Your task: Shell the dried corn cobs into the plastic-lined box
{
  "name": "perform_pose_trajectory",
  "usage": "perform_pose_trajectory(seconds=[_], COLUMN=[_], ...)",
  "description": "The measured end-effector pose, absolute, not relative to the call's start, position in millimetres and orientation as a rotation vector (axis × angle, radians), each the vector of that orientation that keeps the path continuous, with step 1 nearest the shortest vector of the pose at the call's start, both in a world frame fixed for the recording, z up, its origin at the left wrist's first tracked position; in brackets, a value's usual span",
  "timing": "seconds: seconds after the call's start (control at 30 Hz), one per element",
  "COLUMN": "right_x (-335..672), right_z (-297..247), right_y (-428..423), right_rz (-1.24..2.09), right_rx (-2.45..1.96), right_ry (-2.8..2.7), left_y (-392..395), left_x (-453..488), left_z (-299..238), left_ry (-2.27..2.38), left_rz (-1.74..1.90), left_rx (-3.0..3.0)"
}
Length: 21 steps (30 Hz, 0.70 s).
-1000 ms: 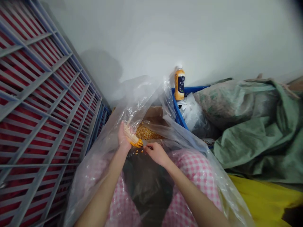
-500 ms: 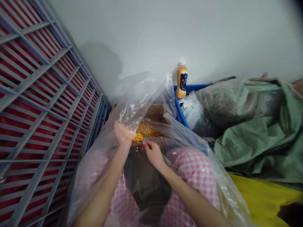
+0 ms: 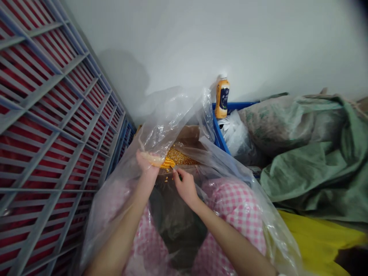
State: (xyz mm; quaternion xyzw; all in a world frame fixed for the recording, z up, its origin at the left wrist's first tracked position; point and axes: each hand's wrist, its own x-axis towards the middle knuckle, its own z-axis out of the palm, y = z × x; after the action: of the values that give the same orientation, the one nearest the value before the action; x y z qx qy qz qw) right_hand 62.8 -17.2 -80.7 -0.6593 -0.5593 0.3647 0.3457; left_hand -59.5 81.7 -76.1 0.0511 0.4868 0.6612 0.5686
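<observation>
head view: a corn cob (image 3: pixel 164 163) is gripped in the curled left hand (image 3: pixel 147 168), above loose kernels (image 3: pixel 178 157); the right hand (image 3: pixel 186 188) is pinched just beside the cob, any held item unclear.

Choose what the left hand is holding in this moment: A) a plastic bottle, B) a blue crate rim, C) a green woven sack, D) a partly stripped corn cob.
D. The left hand cradles a corn cob, with its pale bare end lying across the fingers and yellow kernels remaining near the tip.
</observation>
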Motion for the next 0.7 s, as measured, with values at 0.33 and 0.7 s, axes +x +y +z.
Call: perform_pose_trajectory(seconds=[0.33, 0.7], right_x=[67.6, 82.9], right_z=[-81.2, -78.5], right_y=[-14.3, -6.0], right_rz=[0.87, 0.925], right_rx=[-1.725, -1.66], right_ry=[-1.631, -1.728], left_y=[79.9, 83.6], left_x=[-53.5, -52.7], left_z=[-59.2, -57.8], left_ry=[1.206, 1.209], left_rz=[1.508, 1.474], left_rx=[-0.107, -0.099])
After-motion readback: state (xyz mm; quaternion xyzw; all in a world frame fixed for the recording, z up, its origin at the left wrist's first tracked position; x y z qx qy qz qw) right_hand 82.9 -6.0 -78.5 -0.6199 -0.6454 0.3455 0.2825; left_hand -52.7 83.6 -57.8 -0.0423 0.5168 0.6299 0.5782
